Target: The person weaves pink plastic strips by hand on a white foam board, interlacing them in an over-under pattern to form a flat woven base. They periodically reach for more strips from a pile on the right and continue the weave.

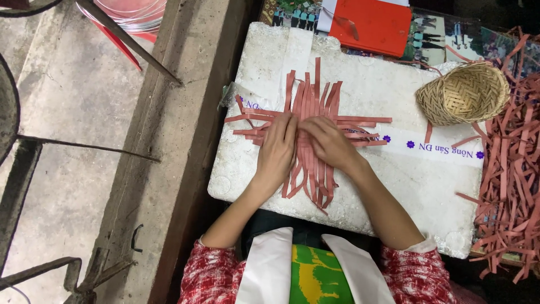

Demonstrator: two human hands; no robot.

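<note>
Both hands, left hand [277, 147] and right hand [329, 142], fingers flat and spread, press one mat of crossed red strips [315, 112] mid foam board [371, 84]; one woven basket [464, 93] at its right corner.

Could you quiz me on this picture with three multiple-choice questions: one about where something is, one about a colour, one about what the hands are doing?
1. Where is the woven basket?
A. on the white foam board's far right corner
B. on the concrete floor
C. on the person's lap

2. What colour are the strips being woven?
A. green
B. reddish-brown
C. blue

3. What are the left hand and right hand doing?
A. raised in the air
B. holding scissors
C. pressing flat on the crossed strips

Answers: 1 A, it sits at the board's edge; 2 B, all strips share that shade; 3 C, both palms lie on the weave.
</note>
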